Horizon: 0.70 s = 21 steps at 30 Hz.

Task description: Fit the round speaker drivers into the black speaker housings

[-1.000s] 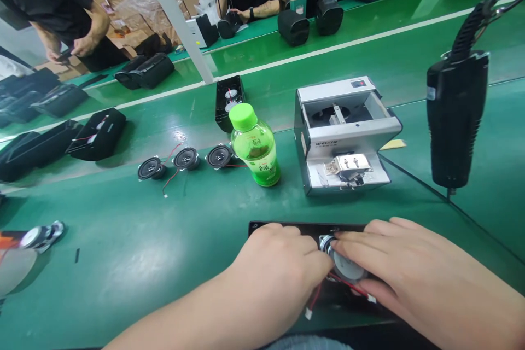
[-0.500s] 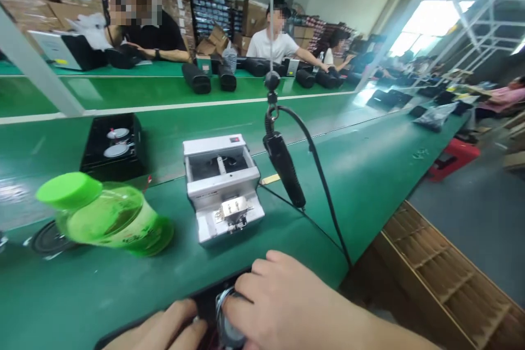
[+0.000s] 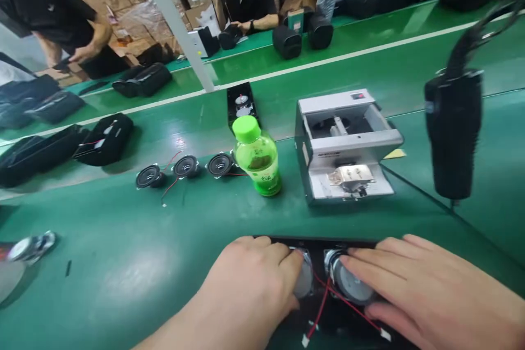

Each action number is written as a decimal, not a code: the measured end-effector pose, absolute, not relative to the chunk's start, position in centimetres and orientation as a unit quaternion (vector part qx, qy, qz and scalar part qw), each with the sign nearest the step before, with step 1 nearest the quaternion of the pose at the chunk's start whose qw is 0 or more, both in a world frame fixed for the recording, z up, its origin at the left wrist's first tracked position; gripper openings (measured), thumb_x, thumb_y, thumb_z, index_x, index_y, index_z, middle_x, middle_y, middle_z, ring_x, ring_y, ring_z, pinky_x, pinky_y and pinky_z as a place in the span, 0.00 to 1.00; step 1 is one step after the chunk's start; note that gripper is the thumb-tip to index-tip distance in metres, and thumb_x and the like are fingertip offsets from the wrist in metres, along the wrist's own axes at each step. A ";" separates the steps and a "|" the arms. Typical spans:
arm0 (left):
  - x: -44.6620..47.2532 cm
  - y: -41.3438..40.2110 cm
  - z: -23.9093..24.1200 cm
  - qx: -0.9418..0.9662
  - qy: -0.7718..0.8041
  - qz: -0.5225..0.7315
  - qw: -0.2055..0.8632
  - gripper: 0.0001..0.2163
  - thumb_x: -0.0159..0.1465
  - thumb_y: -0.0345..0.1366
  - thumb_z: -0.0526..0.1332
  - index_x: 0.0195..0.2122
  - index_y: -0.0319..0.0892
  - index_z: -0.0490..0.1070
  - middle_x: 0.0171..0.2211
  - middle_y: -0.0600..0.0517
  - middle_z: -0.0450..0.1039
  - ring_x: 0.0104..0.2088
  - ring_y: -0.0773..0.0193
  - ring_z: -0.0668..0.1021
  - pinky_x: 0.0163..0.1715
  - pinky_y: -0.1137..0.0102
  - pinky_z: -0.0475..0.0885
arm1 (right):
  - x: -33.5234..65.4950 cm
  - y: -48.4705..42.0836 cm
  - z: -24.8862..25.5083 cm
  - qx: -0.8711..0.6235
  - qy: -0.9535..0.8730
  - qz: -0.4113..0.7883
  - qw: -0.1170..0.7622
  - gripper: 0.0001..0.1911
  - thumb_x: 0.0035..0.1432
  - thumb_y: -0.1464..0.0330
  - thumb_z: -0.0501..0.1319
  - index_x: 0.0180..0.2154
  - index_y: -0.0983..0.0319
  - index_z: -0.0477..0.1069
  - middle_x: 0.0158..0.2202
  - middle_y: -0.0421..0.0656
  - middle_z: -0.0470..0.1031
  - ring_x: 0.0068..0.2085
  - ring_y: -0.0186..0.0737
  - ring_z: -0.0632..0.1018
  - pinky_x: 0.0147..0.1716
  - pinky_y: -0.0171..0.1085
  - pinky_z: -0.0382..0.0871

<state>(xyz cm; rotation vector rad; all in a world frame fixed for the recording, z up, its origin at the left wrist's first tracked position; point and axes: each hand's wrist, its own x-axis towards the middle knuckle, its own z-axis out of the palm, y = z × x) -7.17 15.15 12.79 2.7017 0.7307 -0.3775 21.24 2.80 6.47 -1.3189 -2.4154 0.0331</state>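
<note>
A black speaker housing (image 3: pixel 334 325) lies on the green bench at the bottom of the view, with two round speaker drivers set in it face down. My left hand (image 3: pixel 258 276) is closed around the left speaker driver (image 3: pixel 304 280), its fingertips at the metal frame. On the right driver (image 3: pixel 353 286), my right hand (image 3: pixel 414 279) has its fingers over the frame edge and its thumb below. Thin red wires (image 3: pixel 326 301) run from the drivers and cross, ending in white connectors near the housing's lower edge. Both hands partly cover the drivers and the housing.
Ahead stands a silver screw feeder (image 3: pixel 348 145), with a green-capped bottle (image 3: pixel 259 161) to its left. A black electric screwdriver (image 3: pixel 453 134) hangs at right. Several loose speaker drivers (image 3: pixel 186 166) lie left of the bottle; another housing (image 3: pixel 241 99) is behind it. Co-workers sit and stand across the bench.
The view has swung left, so the housing and both hands appear further right. My right hand has shifted outward, uncovering more of its driver, and my left hand now grips the other driver.
</note>
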 end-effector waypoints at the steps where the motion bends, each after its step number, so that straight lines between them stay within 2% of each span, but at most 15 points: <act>1: -7.1 15.2 12.7 0.945 0.253 -0.126 0.166 0.21 0.65 0.40 0.83 0.57 0.44 0.83 0.54 0.49 0.90 0.47 0.44 0.91 0.46 0.52 0.88 | 21.5 2.6 6.2 -0.462 -0.866 -0.004 0.191 0.26 0.96 0.63 0.41 0.63 0.58 0.79 0.63 0.38 0.75 0.53 0.45 0.77 0.61 0.51 0.58; 6: -8.7 15.3 11.1 0.960 0.224 0.007 0.171 0.27 0.59 0.40 0.86 0.57 0.44 0.82 0.52 0.52 0.90 0.42 0.49 0.91 0.37 0.56 0.84 | 21.9 2.6 6.4 -0.452 -0.871 -0.042 0.188 0.20 0.93 0.70 0.48 0.62 0.61 0.80 0.65 0.39 0.73 0.55 0.46 0.76 0.67 0.48 0.57; 9: -9.1 15.5 10.5 0.963 0.210 0.067 0.157 0.27 0.60 0.40 0.86 0.57 0.43 0.82 0.51 0.53 0.91 0.40 0.52 0.90 0.34 0.57 0.82 | 22.0 2.8 6.4 -0.454 -0.869 -0.019 0.198 0.19 0.92 0.72 0.50 0.63 0.61 0.80 0.68 0.38 0.71 0.58 0.45 0.76 0.75 0.48 0.51; 15: -8.6 15.8 10.6 0.963 0.207 0.071 0.156 0.24 0.60 0.41 0.86 0.54 0.43 0.82 0.48 0.54 0.91 0.38 0.53 0.89 0.30 0.56 0.80 | 22.3 2.5 5.9 -0.458 -0.870 -0.007 0.182 0.18 0.92 0.70 0.51 0.65 0.60 0.79 0.71 0.37 0.68 0.61 0.45 0.75 0.78 0.48 0.46; 21: -8.3 15.6 10.7 0.961 0.226 0.066 0.143 0.25 0.58 0.41 0.87 0.53 0.43 0.83 0.48 0.53 0.91 0.37 0.52 0.89 0.30 0.55 0.81 | 21.9 2.9 6.1 -0.465 -0.861 0.020 0.206 0.18 0.93 0.70 0.50 0.62 0.61 0.80 0.65 0.39 0.73 0.57 0.45 0.75 0.77 0.48 0.47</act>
